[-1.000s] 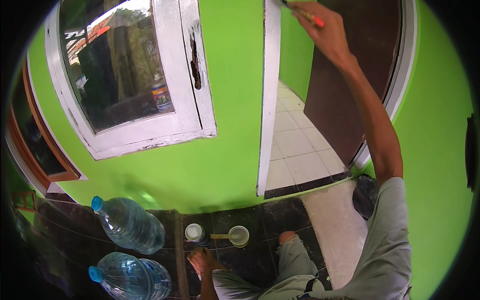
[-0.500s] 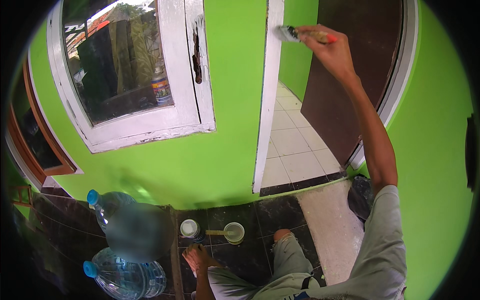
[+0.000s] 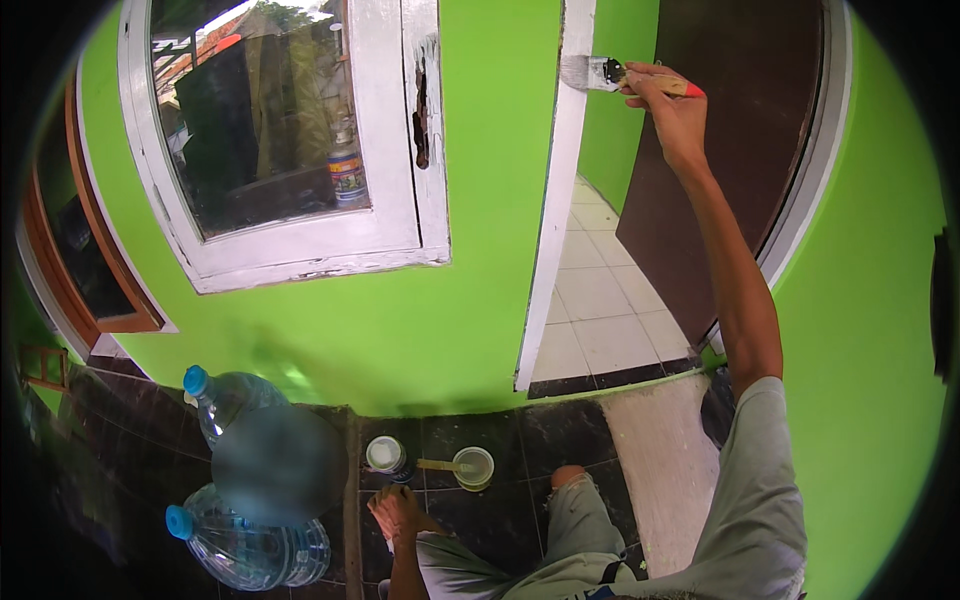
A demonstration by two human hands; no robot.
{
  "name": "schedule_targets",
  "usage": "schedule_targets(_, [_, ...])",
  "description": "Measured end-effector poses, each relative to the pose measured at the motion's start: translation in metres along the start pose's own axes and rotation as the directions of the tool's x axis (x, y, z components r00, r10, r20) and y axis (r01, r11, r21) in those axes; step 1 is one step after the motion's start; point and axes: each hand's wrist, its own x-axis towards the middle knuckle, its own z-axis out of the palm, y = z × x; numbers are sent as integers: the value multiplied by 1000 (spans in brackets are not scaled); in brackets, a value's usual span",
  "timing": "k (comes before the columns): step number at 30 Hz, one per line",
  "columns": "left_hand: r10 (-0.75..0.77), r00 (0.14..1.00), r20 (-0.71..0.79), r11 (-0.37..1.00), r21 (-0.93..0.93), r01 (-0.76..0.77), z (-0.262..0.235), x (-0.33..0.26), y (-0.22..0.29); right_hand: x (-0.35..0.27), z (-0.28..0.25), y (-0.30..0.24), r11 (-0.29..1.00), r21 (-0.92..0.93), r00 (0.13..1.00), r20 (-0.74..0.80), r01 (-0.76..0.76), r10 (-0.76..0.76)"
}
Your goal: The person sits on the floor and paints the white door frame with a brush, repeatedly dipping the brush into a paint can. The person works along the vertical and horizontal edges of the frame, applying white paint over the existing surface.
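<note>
My right hand (image 3: 672, 112) is raised high and shut on a paintbrush (image 3: 612, 75) with a red-tipped handle. Its pale bristles press against the white door frame (image 3: 552, 250), near the top of the frame's edge. My right arm stretches up from the lower right. My left hand (image 3: 398, 515) hangs low by my grey trousers, fingers loosely apart and holding nothing, above the dark floor tiles.
A white-framed window (image 3: 300, 250) is set in the green wall on the left. Two large clear water bottles with blue caps (image 3: 250, 545) lie on the dark floor. A small tin (image 3: 385, 455) and a cup with a stick (image 3: 473, 467) stand nearby. A brown door (image 3: 740, 150) stands open over pale tiles.
My right hand has come down and to the left with the brush, drawing the bristles down along the white door frame. My left hand stays low.
</note>
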Motion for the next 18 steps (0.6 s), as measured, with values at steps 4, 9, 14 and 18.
schedule_targets(4, [-9, 1000, 2, 1000, 6, 9, 3, 0, -2, -5, -2, -5, 1000, -20, 998, -58, -7, 5])
schedule_targets(9, [3, 1000, 0, 1000, 12, -3, 4, 1, -1, -5, 4, 3, 999, -37, 999, -31, 31, -32])
schedule_targets(14, [9, 1000, -19, 1000, 8, -8, 7, -1, -6, -11, 10, -1, 999, -11, 996, -69, 47, -48])
schedule_targets(18, [0, 1000, -1, 1000, 2, 0, 4, 0, -5, -16, 13, -4, 998, -45, 994, -101, 46, -51])
